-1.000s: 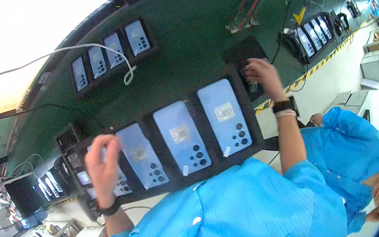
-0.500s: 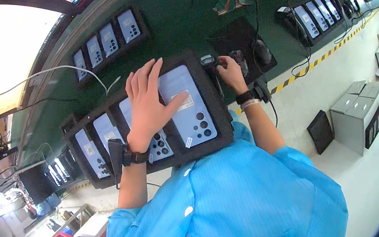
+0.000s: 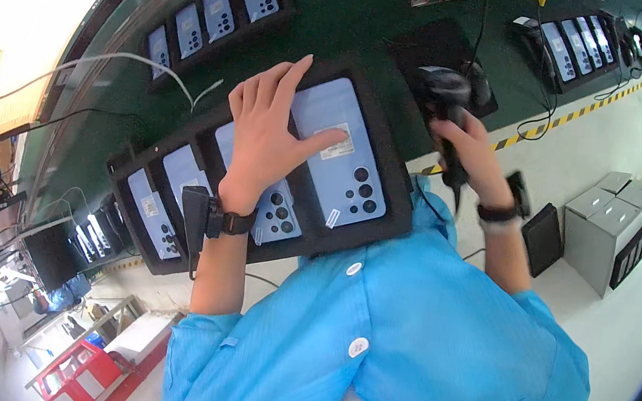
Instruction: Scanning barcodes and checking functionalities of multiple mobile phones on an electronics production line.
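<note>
My left hand (image 3: 267, 130) lies with fingers spread over a black foam tray (image 3: 399, 166) of light blue phones, lying with their camera sides up. Its thumb touches the white label on the rightmost phone (image 3: 345, 179), and the palm covers much of the phone beside it (image 3: 283, 216). Two more phones, one of them the leftmost phone (image 3: 149, 212), sit in the tray's left part. To the right of the tray, my right hand (image 3: 471, 152) is closed round the handle of a black barcode scanner (image 3: 446, 85), held up off the bench and slightly blurred.
A second tray of phones (image 3: 220, 15) stands farther back on the green bench. Behind the scanner lie a black mat (image 3: 419, 45) and a mouse (image 3: 480, 83). Monitors (image 3: 49, 19) and a white cable (image 3: 131, 56) are at left. Another phone tray (image 3: 576, 48) and cables are far right.
My right hand has lifted the barcode scanner from beside the tray and brought it to the right. My left hand stays on the phones. The whole view has shifted a little.
</note>
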Motion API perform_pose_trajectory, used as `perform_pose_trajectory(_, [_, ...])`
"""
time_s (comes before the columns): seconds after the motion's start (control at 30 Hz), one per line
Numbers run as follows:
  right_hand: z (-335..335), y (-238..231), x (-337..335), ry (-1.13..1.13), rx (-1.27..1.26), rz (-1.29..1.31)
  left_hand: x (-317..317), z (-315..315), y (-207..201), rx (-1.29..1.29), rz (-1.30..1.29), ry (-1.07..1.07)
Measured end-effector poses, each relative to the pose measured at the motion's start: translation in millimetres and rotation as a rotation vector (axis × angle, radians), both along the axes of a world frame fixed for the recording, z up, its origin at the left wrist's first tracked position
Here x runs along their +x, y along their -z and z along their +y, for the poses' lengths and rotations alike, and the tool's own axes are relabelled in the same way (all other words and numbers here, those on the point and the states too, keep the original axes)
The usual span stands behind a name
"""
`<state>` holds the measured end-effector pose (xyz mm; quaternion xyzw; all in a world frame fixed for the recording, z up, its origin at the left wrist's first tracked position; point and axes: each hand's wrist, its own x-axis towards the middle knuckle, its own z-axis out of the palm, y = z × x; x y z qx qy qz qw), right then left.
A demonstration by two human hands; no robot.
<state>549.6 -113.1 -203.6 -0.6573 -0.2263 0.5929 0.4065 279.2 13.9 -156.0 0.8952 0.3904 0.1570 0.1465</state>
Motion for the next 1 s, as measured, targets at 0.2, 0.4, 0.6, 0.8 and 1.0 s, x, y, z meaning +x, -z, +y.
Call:
perform_pose_trajectory(0.2, [-29, -116, -47, -0.320, -0.032, 0.173, 0, -1, -1, 0.069, -0.013, 0.022])
perform_pose_trajectory(0.4, [-27, -118, -65, -0.301, -0.045, 0.233, 1, 1, -2, 0.024, -0.026, 0.022])
perform_pose_trajectory(0.6, [-26, -122, -64, -0.200, -0.042, 0.301, 0, -4, -5, 0.063, -0.059, 0.030])
perform_pose_trajectory(0.8, [24, -4, -15, 0.073, 0.080, -0.036, -7, -19, -23, 0.045, -0.253, -0.057])
perform_pose_trajectory(1.0, [94, 198, -11, -0.344, 0.160, -0.627, -18, -61, -36, -0.346, -0.211, -0.235])
